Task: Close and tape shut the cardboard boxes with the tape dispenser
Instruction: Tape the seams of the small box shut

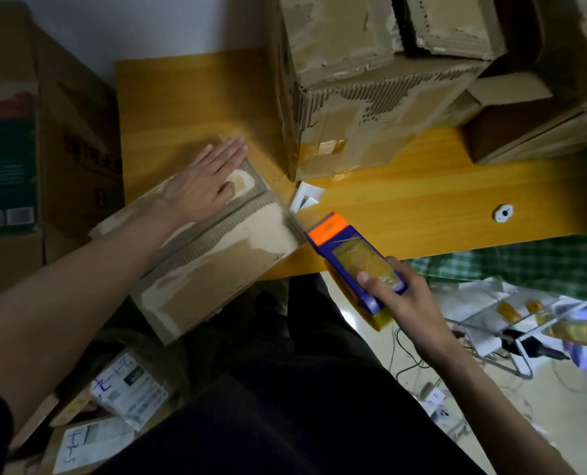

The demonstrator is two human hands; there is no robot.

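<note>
Yellow-orange wood forms the table (405, 200), crowded at the back with worn cartons and overlooking a littered floor. At its near left corner sits the small cardboard box (216, 255), flaps closed, turned at an angle and overhanging the table edge toward the person's lap. The left hand (203, 186) lies flat on its top with fingers straight, probably pressing the flaps down so the seam stays shut and the box cannot slide. Just off the box's right end, the right hand (401, 296) grips the blue and orange tape dispenser (357, 258), fingers and thumb wrapped round its body, orange nose aimed at the box's right edge, seemingly to run tape there. Behind stands a big torn carton (364, 97), another box (542, 114) at the right, and a small white object (306, 197) nearby.
</note>
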